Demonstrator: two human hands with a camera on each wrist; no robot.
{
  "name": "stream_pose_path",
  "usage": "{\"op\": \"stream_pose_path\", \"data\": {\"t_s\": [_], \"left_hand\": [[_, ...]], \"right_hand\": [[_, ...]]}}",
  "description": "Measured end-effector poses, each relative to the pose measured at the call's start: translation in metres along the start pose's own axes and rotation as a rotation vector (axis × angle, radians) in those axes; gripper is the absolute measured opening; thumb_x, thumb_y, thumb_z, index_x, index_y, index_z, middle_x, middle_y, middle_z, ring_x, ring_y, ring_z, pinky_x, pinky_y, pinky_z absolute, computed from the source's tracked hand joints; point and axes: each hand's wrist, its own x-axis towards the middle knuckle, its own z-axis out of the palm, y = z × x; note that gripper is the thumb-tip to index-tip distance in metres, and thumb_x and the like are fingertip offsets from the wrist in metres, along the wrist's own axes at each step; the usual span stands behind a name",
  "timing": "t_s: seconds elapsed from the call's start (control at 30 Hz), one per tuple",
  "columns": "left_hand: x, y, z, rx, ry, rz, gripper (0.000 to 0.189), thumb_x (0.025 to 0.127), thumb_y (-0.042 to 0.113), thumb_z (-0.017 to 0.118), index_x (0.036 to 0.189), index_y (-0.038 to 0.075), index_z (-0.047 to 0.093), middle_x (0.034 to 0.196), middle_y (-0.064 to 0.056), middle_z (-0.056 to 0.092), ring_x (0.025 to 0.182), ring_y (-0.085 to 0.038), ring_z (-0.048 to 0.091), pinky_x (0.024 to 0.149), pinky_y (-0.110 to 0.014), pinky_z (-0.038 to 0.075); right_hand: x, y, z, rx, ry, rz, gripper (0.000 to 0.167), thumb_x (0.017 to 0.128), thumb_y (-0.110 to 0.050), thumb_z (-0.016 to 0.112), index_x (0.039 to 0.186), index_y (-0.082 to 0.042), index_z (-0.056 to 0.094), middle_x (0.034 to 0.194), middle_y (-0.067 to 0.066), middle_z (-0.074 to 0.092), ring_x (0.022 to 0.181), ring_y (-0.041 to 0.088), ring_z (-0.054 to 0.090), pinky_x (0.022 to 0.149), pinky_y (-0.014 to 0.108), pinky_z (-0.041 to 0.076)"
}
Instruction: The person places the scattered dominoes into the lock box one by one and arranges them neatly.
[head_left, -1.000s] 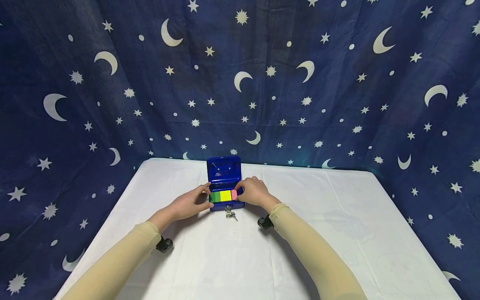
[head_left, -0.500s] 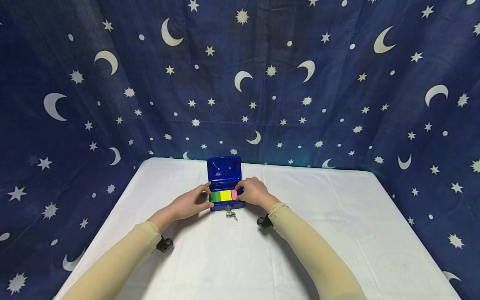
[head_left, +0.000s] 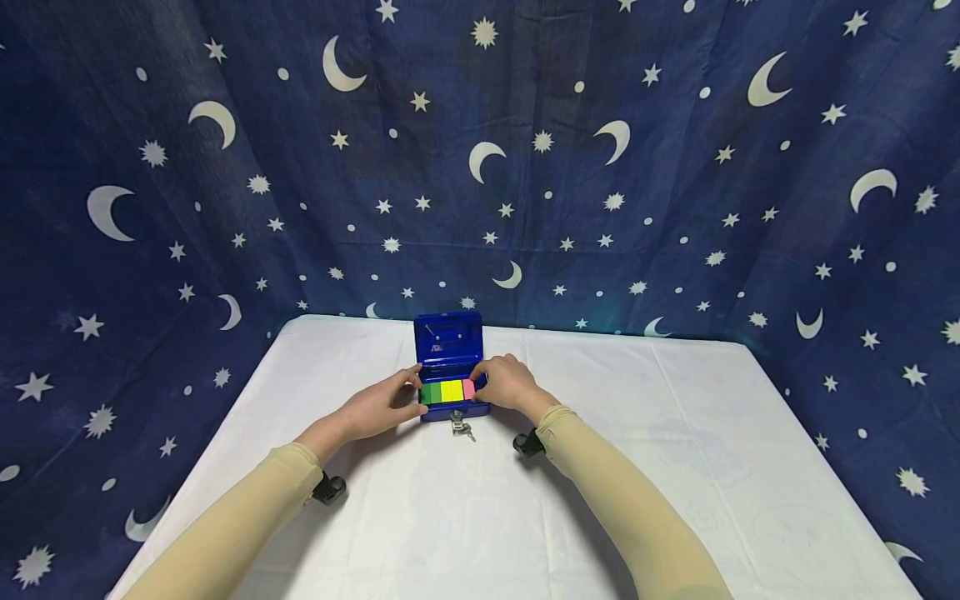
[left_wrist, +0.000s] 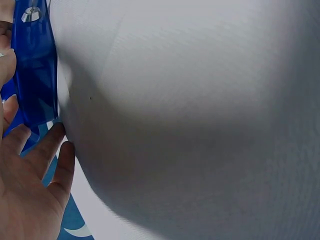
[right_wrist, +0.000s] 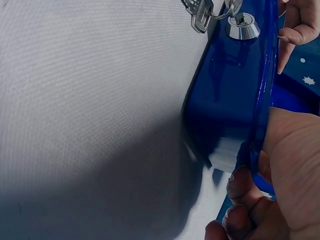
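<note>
In the head view an open blue cash box [head_left: 450, 412] stands near the far table edge, lid [head_left: 448, 337] raised. A row of bright pieces lies inside: green [head_left: 431, 393], yellow [head_left: 452, 391] and, at the right end, a pink block [head_left: 468, 389]. My right hand [head_left: 510, 383] reaches over the box's right end and pinches the pink block between thumb and index finger. Other fingers [right_wrist: 245, 215] of it hang outside the end wall. My left hand [head_left: 378, 406] spans the box's left end, thumb at the front corner, fingers [left_wrist: 61, 175] extended loosely beside it.
A silver lock [right_wrist: 242, 26] on the box's front wall holds a key, and more keys [head_left: 467, 431] dangle from its ring. White cloth [head_left: 480, 517] covers the table. Behind it hangs a dark blue curtain [head_left: 450, 167] with moons and stars.
</note>
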Motion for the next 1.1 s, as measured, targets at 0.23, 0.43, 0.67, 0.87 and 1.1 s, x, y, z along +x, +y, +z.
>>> {"op": "stream_pose_path", "data": {"t_s": [0.23,0.43,0.67,0.87,1.1], "left_hand": [[0.0005,-0.0003,-0.0002,0.004,0.003,0.007,0.048,0.095,0.056,0.064,0.130,0.024,0.052,0.166,0.004,0.028,0.146,-0.028,0.037,0.112,-0.057,0.034],[0.0006,-0.0013,-0.0003,0.006,0.006,0.020,0.053,0.096,0.055,0.064,0.136,0.024,0.051,0.164,0.004,0.031,0.145,-0.028,0.038,0.113,-0.056,0.034],[0.0005,-0.0016,-0.0001,0.005,0.005,0.015,0.050,0.095,0.056,0.064,0.132,0.025,0.052,0.165,0.005,0.029,0.146,-0.028,0.038,0.112,-0.056,0.034],[0.0004,-0.0008,-0.0001,-0.001,0.000,0.006,0.047,0.095,0.056,0.065,0.127,0.025,0.052,0.166,0.004,0.027,0.147,-0.028,0.036,0.113,-0.057,0.034],[0.0006,-0.0005,-0.0003,-0.005,-0.002,0.001,0.047,0.095,0.055,0.065,0.127,0.024,0.052,0.166,0.004,0.027,0.147,-0.028,0.036,0.113,-0.057,0.033]], "right_hand": [[0.0002,-0.0007,0.0002,0.005,0.002,-0.005,0.033,0.086,-0.035,0.083,0.115,-0.021,0.076,0.117,0.000,0.072,0.102,0.023,0.054,0.096,0.042,0.045],[0.0003,-0.0008,0.0007,0.007,0.007,-0.009,0.034,0.086,-0.035,0.083,0.115,-0.021,0.076,0.119,0.001,0.072,0.104,0.023,0.055,0.097,0.042,0.045],[0.0001,-0.0010,0.0007,0.002,0.012,-0.018,0.031,0.086,-0.034,0.083,0.113,-0.021,0.077,0.118,0.001,0.072,0.104,0.024,0.056,0.097,0.043,0.046],[0.0003,-0.0008,0.0013,0.010,0.011,-0.019,0.031,0.085,-0.035,0.083,0.113,-0.022,0.077,0.117,0.000,0.072,0.103,0.024,0.056,0.096,0.043,0.046],[0.0010,0.0006,0.0015,0.012,0.011,-0.026,0.031,0.085,-0.034,0.083,0.113,-0.021,0.077,0.117,0.000,0.072,0.101,0.023,0.056,0.096,0.042,0.046]]}}
